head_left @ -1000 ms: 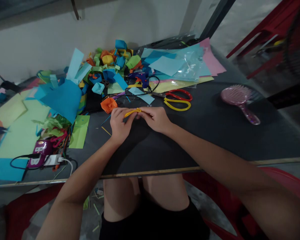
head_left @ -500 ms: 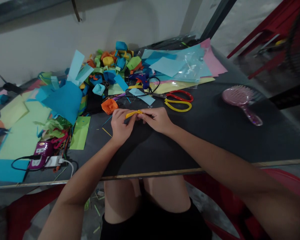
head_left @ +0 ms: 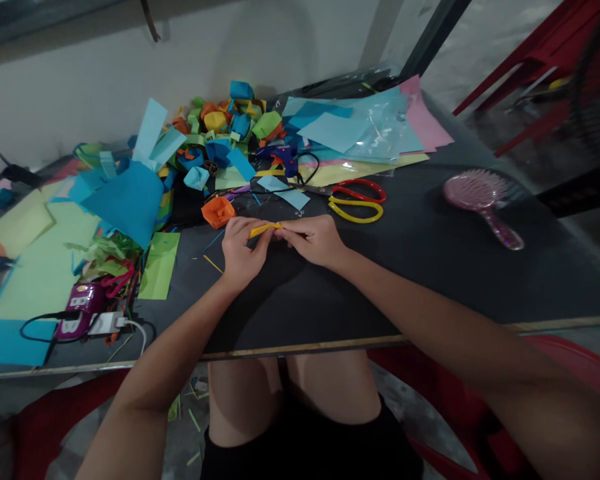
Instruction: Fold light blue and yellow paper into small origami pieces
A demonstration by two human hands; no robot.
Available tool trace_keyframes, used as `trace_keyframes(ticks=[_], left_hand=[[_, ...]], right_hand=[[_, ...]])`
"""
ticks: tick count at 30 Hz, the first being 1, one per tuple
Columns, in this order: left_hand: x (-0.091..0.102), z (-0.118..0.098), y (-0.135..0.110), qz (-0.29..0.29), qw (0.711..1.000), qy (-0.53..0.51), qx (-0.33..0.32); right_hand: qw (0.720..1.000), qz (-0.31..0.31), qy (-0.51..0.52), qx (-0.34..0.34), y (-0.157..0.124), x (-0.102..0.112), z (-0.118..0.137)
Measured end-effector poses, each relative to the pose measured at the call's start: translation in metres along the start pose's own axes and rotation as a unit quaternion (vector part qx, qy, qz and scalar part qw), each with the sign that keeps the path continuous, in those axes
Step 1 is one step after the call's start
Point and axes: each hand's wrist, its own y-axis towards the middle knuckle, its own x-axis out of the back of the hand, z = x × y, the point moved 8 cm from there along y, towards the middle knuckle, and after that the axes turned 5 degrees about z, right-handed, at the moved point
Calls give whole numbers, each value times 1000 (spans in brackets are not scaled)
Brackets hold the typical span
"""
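Observation:
Both hands meet over the dark table [head_left: 420,280] near its middle. My left hand [head_left: 243,250] and my right hand [head_left: 313,239] each pinch one end of a narrow folded yellow paper strip [head_left: 264,229], fingers curled tight around it. The strip lies almost level between the two thumbs. An orange folded paper piece [head_left: 218,211] rests just beyond my left hand.
A heap of folded coloured paper pieces [head_left: 225,130] lies at the back. Red-and-yellow scissors [head_left: 357,200], a blue glue gun [head_left: 285,159], a pink hairbrush [head_left: 480,200], blue and green sheets [head_left: 125,197] and a purple device with cables [head_left: 77,317] surround the hands.
The hands have stayed in place, working the yellow strip slightly between the fingers. Nothing else on the table has moved.

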Motion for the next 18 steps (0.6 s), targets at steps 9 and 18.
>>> trace_keyframes(ticks=[9,18], left_hand=[[-1,1,-1,3,1000,19,4],[7,-1,1,-17,999,43,-7]], right_hand=[[999,19,-2,-26,1,0,-2],[997,52,10,-54,5,-3,-7]])
